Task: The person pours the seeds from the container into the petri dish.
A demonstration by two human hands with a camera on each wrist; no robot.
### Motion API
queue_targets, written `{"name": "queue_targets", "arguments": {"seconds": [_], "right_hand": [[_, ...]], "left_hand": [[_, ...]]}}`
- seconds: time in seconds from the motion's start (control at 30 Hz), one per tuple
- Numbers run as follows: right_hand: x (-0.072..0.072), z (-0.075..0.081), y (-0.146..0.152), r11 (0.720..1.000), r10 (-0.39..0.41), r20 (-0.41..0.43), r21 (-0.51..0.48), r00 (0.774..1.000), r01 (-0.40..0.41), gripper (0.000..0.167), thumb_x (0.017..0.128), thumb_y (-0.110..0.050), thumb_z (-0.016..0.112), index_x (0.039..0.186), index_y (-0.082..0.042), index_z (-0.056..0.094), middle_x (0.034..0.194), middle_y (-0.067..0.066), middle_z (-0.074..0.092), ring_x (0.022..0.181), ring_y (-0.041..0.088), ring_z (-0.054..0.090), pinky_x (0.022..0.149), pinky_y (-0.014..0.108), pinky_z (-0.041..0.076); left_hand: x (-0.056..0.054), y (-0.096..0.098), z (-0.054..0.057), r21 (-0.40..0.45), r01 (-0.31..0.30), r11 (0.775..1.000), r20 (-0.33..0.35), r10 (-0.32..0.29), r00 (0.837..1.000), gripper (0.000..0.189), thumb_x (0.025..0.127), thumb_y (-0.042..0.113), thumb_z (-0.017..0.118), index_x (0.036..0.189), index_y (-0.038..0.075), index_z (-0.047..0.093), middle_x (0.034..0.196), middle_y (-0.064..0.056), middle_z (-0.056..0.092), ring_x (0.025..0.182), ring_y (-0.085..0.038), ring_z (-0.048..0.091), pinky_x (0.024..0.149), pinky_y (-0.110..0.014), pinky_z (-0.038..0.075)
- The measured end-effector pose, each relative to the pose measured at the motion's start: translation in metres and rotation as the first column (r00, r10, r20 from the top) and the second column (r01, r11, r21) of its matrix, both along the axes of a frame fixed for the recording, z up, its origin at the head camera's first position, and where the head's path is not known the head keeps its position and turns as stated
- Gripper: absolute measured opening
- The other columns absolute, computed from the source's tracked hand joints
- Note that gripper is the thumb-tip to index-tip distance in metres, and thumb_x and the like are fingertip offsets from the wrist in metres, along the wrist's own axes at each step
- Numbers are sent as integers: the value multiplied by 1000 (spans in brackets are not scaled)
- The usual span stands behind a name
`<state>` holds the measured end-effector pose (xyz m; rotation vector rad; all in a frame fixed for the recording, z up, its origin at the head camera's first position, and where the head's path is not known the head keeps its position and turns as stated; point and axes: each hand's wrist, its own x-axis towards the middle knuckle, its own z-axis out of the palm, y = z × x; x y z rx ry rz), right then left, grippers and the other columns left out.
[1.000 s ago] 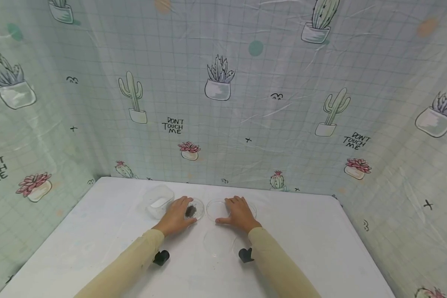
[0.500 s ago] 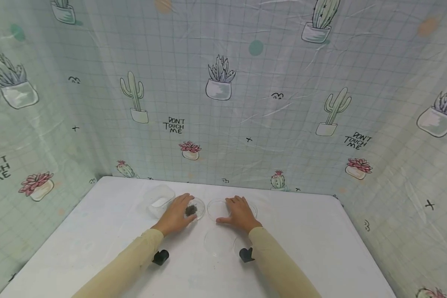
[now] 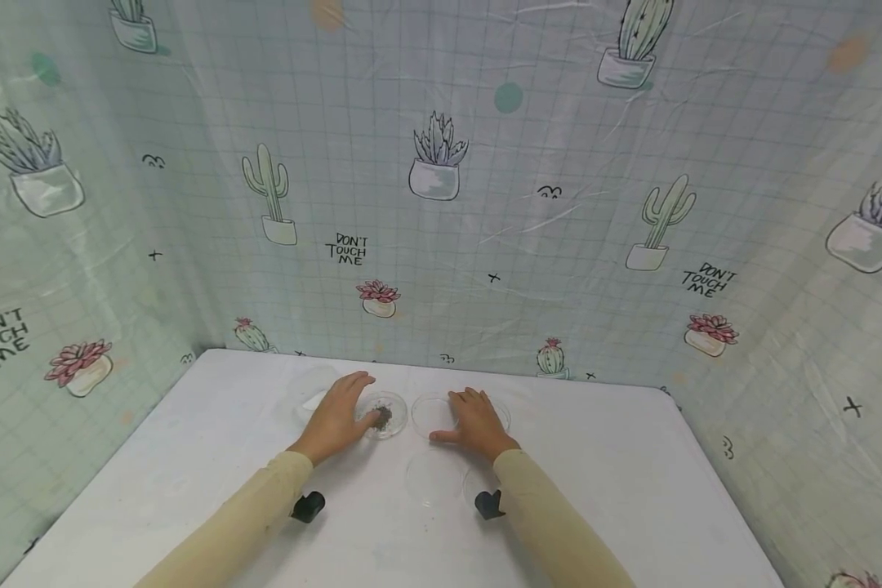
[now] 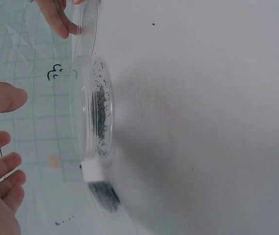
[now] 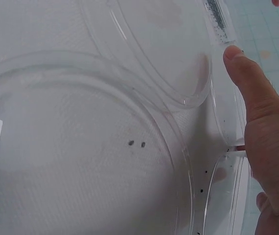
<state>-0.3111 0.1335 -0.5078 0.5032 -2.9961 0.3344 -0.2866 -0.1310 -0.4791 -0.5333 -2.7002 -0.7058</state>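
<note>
My left hand (image 3: 334,420) hovers at the left side of a clear petri dish (image 3: 399,415) holding a heap of small dark grains (image 4: 99,115). In the left wrist view its fingers are spread apart, away from the dish wall, holding nothing. My right hand (image 3: 476,425) grips another clear petri dish (image 3: 424,415), thumb at the near rim and fingers towards the far side. Part of that dish is hidden beneath the hand. Beside it, partly behind the right hand, lies a further clear dish (image 3: 505,415).
Two clear round plates (image 3: 432,478) lie nearer me, one partly covered by the right sleeve. A clear plastic container (image 3: 301,388) with a white patch stands left of the left hand. Loose dark specks (image 5: 137,144) dot the white table (image 3: 617,490). A patterned curtain (image 3: 485,318) encloses the back and sides.
My left hand has let go of the dish with the grains and shifted left, opening wider. The right hand keeps its place on its dish.
</note>
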Motion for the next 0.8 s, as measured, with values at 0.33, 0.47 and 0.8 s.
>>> {"name": "queue_targets", "arguments": {"seconds": [0.33, 0.47, 0.8], "right_hand": [[2, 4, 4, 1000, -1, 10, -3, 1000, 1, 91, 70, -64, 74, 136, -4, 53, 137, 12, 57, 135, 30, 45, 118, 51, 30], [3, 5, 4, 1000, 6, 0, -5, 1000, -6, 89, 71, -63, 74, 135, -4, 54, 136, 12, 58, 133, 29, 47, 117, 51, 31], [3, 4, 3, 1000, -9, 8, -1, 1000, 9, 88, 71, -62, 74, 135, -5, 54, 135, 11, 58, 132, 28, 48, 118, 50, 31]], "left_hand": [[0, -19, -3, -7, -58, 998, -111, 57, 992, 57, 84, 20, 72, 133, 0, 51, 137, -20, 52, 130, -38, 46, 110, -54, 38], [-1, -25, -4, -14, -94, 995, -109, 92, 990, 58, 84, 22, 73, 133, 1, 51, 137, -20, 51, 130, -39, 45, 108, -58, 38], [-2, -40, -6, -9, -163, 987, -127, 161, 979, 58, 84, 23, 72, 132, 0, 50, 139, -22, 48, 132, -40, 41, 110, -60, 32]]}}
